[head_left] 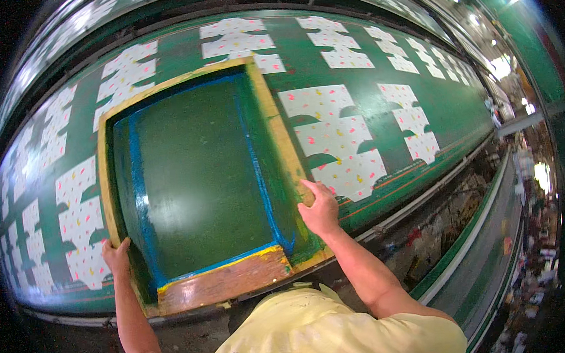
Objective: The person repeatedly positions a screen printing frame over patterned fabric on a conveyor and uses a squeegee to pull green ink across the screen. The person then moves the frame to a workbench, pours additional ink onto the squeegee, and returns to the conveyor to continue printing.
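A large wooden-framed printing screen (271, 113) is tilted above the green table, spanning the middle of the head view. Its dark green mesh (196, 168) has blue strips along the sides and lower edge. My left hand (116, 255) is closed round the left rail near its lower end. On the right rail, my right hand (319, 210) grips the wood with the thumb and fingers. Across the screen's near end lies a brown wooden board (227, 276) with yellow ink along its upper edge; neither hand touches it.
White cut fabric pieces (341, 135) with small pink and yellow prints lie in rows on the long green table (449, 120). A metal rail (418, 204) runs along its near edge. Another green-edged table (472, 256) stands at the right. More tables with pieces extend beyond.
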Motion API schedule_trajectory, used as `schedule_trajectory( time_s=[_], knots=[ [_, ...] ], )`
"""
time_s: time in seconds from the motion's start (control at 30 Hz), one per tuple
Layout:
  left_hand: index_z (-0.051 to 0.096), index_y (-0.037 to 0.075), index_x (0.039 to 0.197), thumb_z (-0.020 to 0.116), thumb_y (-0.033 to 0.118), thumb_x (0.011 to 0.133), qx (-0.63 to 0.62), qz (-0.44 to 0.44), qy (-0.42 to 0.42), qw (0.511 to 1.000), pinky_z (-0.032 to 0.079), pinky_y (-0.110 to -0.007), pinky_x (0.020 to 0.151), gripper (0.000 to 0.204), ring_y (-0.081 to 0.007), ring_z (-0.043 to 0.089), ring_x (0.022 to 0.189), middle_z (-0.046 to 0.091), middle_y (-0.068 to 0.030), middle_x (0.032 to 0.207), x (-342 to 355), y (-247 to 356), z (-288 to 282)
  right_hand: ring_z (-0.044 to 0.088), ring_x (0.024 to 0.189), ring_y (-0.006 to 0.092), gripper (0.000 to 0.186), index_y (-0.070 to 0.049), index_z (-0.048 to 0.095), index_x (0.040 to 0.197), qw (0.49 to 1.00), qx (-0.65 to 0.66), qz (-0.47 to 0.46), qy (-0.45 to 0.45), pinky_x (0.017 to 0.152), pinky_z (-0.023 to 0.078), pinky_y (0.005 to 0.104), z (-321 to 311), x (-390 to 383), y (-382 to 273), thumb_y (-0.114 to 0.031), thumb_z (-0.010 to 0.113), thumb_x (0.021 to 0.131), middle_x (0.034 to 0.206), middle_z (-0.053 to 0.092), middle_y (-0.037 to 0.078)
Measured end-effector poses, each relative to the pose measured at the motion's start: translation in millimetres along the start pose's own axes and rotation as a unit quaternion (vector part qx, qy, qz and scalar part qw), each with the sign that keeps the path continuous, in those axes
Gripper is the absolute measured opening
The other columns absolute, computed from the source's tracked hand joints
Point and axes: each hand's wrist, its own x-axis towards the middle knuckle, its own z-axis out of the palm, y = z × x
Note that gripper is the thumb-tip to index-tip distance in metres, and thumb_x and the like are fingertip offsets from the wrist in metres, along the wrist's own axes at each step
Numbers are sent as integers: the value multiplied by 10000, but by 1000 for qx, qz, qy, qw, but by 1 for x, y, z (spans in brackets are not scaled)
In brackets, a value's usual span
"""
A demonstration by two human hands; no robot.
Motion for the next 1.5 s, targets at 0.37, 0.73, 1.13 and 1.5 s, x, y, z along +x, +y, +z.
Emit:
schedule_trajectory(
  time_s=[0.37,0.73,1.13,1.5],
  knots=[
    [693,-60,912,922,151,755,-96,-31,-30,994,520,-421,812,349,-271,648,886,698,-155,979,-42,130,45,675,1264,421,655,-140,706,1412,999,7,48,6,1092,549,499,-76,67,102,-55,836,776,1330,726,198],
    [684,-69,911,969,262,717,-4,9,9,1000,515,-489,882,477,-388,640,944,666,-205,982,-167,305,185,737,1203,327,667,-49,699,1420,990,46,126,41,1060,568,423,-176,126,323,58,729,762,1309,766,180],
    [717,-27,915,938,240,741,-11,15,18,1000,520,-478,903,388,-363,642,987,678,-176,980,-243,402,242,761,1186,279,691,-18,649,1471,980,117,161,-1,1010,601,398,-244,146,406,121,733,800,1281,780,168],
    [723,-34,941,932,293,761,13,3,9,1000,520,-494,929,428,-388,653,1019,690,-205,1016,-245,401,252,698,1287,350,699,-46,636,1488,985,91,145,-23,1086,564,448,-246,146,427,54,812,819,1397,710,197]
  ],
)
